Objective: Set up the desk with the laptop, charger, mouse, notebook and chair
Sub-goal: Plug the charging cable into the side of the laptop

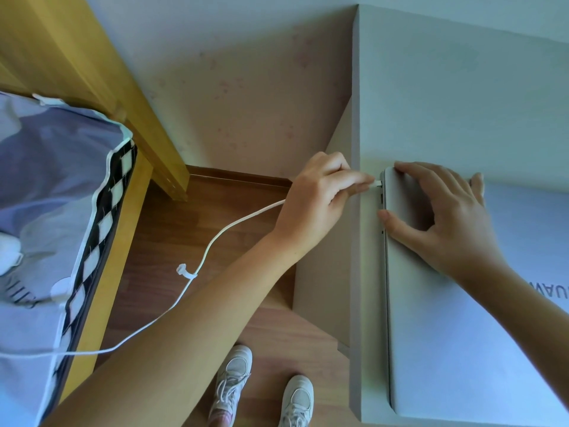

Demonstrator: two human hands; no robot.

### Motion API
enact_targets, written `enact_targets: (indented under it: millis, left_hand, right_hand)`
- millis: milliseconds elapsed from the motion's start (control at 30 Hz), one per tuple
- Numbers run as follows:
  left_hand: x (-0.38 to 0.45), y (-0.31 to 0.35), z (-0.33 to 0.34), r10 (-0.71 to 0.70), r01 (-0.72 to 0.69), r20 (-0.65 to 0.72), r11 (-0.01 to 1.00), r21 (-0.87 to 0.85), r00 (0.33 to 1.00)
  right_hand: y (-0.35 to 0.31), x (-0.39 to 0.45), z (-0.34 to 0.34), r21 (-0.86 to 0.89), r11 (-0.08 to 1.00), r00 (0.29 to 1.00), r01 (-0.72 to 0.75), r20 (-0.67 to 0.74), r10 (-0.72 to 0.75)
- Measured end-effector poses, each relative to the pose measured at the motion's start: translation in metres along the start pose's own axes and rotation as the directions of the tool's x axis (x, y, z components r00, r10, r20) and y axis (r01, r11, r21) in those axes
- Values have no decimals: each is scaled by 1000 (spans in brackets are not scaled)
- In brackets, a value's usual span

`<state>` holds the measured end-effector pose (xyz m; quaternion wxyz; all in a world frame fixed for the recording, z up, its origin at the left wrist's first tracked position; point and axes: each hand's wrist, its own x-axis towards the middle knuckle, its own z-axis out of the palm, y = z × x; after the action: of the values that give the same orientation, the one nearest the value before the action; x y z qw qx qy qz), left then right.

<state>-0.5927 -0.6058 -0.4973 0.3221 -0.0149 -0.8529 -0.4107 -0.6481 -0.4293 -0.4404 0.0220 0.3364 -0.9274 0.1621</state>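
Observation:
A closed silver laptop (462, 334) lies flat on the pale grey desk (446, 103), its left edge near the desk's left side. My left hand (320, 198) pinches the white plug of the charger cable (215, 238) and holds its tip at a port on the laptop's left edge. My right hand (440, 211) rests spread on the laptop's lid at its far left corner, thumb against the side. The cable trails down to the left over the floor toward the bed. Mouse, notebook and chair are not in view.
A wooden bed frame (101, 72) with a pale blue duvet and checkered trim (52, 195) stands at the left. Wood floor (172, 241) lies between bed and desk, with my two white sneakers (261, 392) on it. A beige wall (261, 87) is behind.

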Motion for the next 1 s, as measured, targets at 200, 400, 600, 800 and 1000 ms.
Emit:
enact_targets:
  millis: [200,400,600,800,1000]
  left_hand:
    - [4,3,-1,53,-53,23,999,3,998]
    - [10,4,1,68,-69,37,997,21,997]
    - [10,2,4,62,-64,39,996,56,997]
    - [15,6,1,19,-26,91,997,75,996]
    - [23,17,-7,54,-130,256,949,288,965]
  right_hand:
    - [0,0,1,1,1000,1000,4,-5,-4]
    - [0,1,4,-4,1000,1000,8,-14,-8]
    - [-2,0,4,-20,1000,1000,23,-22,-23]
    - [-3,1,7,-54,998,999,30,-8,-31]
    - [-2,-1,4,-32,999,1000,-14,0,14]
